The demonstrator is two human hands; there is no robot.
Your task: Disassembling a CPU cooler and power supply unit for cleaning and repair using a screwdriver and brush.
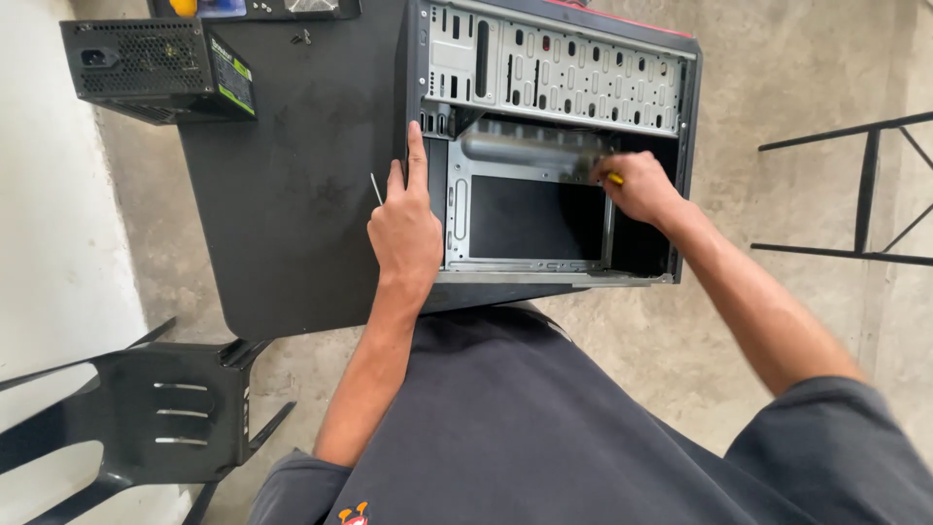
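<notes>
Bracing computer case (554,87) edge flat, left hand (406,228), right hand (639,187) gripping yellow-handled tool (614,179)

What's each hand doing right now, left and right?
Left hand: open, flat against the computer case edge, holding nothing.
Right hand: closed on a yellow-handled tool inside the case.

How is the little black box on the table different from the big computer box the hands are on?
The power supply is small and closed on all sides, with a mesh grille; the computer case is far bigger and lies open, showing bare metal inside. No hand touches the power supply, while the left hand rests on the computer case's edge and the right hand reaches inside with a yellow-handled tool. Both sit on the black table.
</notes>
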